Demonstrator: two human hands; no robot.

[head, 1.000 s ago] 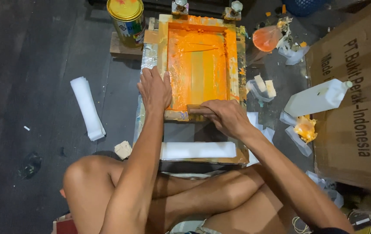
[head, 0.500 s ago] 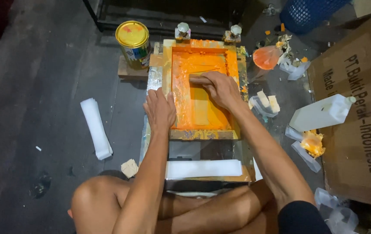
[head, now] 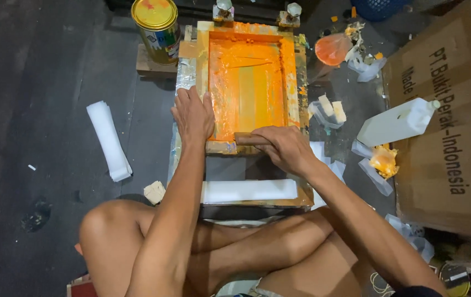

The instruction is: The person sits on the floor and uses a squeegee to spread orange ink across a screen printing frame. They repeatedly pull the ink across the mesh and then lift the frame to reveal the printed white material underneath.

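Both hands are working at the near end of an orange-inked printing screen (head: 249, 82) on the floor. Right hand (head: 282, 147) is gripping a wooden squeegee (head: 246, 138) at the frame's near edge; left hand (head: 193, 114) is lying flat, fingers spread, pressing the frame's left side. Nearer the person's crossed legs, a white strip (head: 249, 190) is lying on the board. Farther off, a yellow-lidded paint can (head: 155, 28) is standing just left of the frame.
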